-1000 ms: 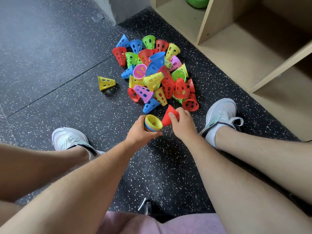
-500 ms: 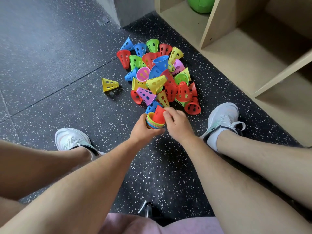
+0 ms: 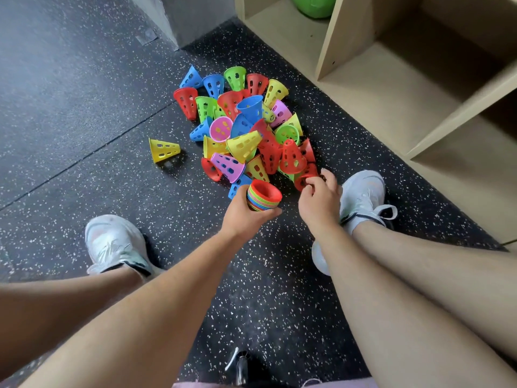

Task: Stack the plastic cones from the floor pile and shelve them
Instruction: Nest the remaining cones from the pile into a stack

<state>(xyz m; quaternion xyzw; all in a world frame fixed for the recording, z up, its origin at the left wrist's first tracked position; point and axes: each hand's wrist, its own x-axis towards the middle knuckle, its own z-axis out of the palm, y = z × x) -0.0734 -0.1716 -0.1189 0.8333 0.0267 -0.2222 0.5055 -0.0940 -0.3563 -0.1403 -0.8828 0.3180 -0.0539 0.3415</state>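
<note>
A pile of perforated plastic cones (image 3: pixel 246 127) in red, blue, green, yellow and pink lies on the dark speckled floor. My left hand (image 3: pixel 246 214) holds a nested stack of cones (image 3: pixel 264 196), wide ends up, with a red one innermost. To its right, my right hand (image 3: pixel 321 197) closes its fingers on a red cone (image 3: pixel 303 180) at the pile's near right edge. One yellow cone (image 3: pixel 163 149) lies apart, left of the pile. The wooden shelf unit (image 3: pixel 397 88) stands at the upper right.
My two white shoes (image 3: pixel 112 242) (image 3: pixel 363 194) rest on the floor either side of my hands, bare legs in the foreground. A green ball (image 3: pixel 313 5) sits in the far shelf compartment. A grey pillar (image 3: pixel 193 18) stands behind the pile.
My right hand pushed a red cone into the stack held by my left hand, then let it go and reached right to another red cone at the pile's edge.
</note>
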